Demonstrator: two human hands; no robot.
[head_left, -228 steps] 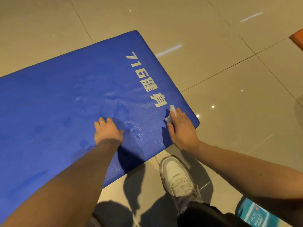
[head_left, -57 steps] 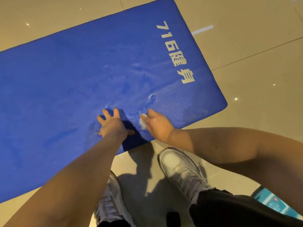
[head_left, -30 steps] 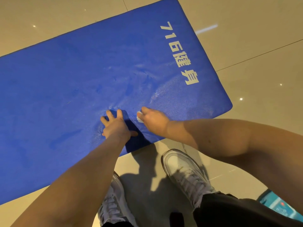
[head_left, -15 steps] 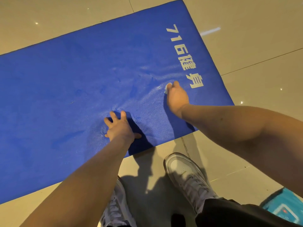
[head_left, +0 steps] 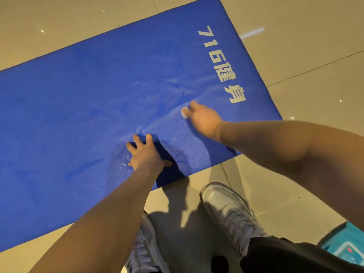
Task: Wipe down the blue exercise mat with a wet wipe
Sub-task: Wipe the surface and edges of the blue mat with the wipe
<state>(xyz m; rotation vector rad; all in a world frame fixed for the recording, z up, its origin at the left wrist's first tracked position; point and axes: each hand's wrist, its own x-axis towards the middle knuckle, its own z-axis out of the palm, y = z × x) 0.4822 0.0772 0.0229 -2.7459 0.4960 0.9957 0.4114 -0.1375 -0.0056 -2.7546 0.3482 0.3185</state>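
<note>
L hand [head_left: 146, 154] flat on grainy blue mat [head_left: 78, 95]; R hand [head_left: 204, 119] pinches crumpled white wipe [head_left: 184, 112].

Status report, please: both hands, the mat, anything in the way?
Left hand flat on blue mat, bracing. Right hand holds wet wipe against mat. No obstacle seen on mat.

Floor [head_left: 315, 46]: glossy beige tiles, dark grout lines, small light reflections. R white lace-up sneaker [head_left: 226, 209] flat on tile. L sneaker [head_left: 143, 251] btm centre, only partly visible. Black trouser leg [head_left: 285, 257] over R ankle. Teal packet [head_left: 346, 247] btm-right corner, cut by frame edge.
</note>
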